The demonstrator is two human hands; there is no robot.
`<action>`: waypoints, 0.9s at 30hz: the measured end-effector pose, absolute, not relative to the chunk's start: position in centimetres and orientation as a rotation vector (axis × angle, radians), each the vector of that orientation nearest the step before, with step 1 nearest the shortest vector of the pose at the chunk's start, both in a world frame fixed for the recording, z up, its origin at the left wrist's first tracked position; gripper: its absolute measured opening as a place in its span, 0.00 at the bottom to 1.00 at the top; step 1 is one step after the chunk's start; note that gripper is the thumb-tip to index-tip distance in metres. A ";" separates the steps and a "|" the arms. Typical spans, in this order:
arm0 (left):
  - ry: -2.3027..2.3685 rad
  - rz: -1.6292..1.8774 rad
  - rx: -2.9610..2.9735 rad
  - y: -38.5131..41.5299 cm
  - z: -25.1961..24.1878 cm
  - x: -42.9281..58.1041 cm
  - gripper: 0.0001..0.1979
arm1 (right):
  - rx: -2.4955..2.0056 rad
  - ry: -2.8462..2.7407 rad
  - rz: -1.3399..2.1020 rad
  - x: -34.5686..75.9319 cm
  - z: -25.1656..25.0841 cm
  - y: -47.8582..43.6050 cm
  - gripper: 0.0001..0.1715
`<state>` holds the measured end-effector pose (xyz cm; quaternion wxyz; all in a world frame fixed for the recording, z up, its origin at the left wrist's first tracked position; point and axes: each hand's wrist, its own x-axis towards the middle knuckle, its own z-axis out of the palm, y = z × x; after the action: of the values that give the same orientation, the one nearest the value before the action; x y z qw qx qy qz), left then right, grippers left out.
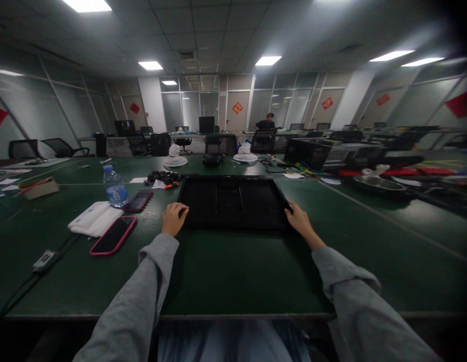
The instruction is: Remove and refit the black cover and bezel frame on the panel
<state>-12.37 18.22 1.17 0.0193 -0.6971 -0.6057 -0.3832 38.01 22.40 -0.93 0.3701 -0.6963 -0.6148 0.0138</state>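
A black rectangular panel [197, 203] with a raised rim, like the back shell of a monitor, lies on the green table [233, 271] in front of me. Two thin upright lines run down its middle. My left hand [175, 218] is closed at its left edge, fingers curled over the rim. At the opposite edge, my right hand [299, 219] grips the rim, the thumb side toward the panel. Parts of the fingers of both hands are hidden at the edges.
To the left are a phone in a pink case [114, 235], a folded white cloth [93, 218] and a water bottle [115, 188]. Small white fans [175, 160] stand behind the panel. Cables [273, 165] and a black computer case [306, 152] are at back right. A person [269, 123] sits far off.
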 end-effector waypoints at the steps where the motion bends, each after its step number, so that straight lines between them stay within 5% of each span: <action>1: -1.896 -1.244 -2.076 18.5 0.9 -12.7 0.11 | -1.785 -1.574 0.032 38.0 -0.9 22.4 0.32; 9: -2.280 -1.318 -1.908 20.5 -1.4 -14.8 0.17 | -1.847 -1.575 0.052 38.0 -0.7 22.4 0.32; 27: -2.240 -1.159 -1.986 20.1 -0.9 -14.5 0.19 | -1.906 -1.629 0.023 37.4 0.1 21.9 0.30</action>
<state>-14.49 20.06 -0.91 -0.0341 -0.6182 -0.6974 -0.3609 37.41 21.90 0.09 0.3117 -0.7222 -0.6174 0.0087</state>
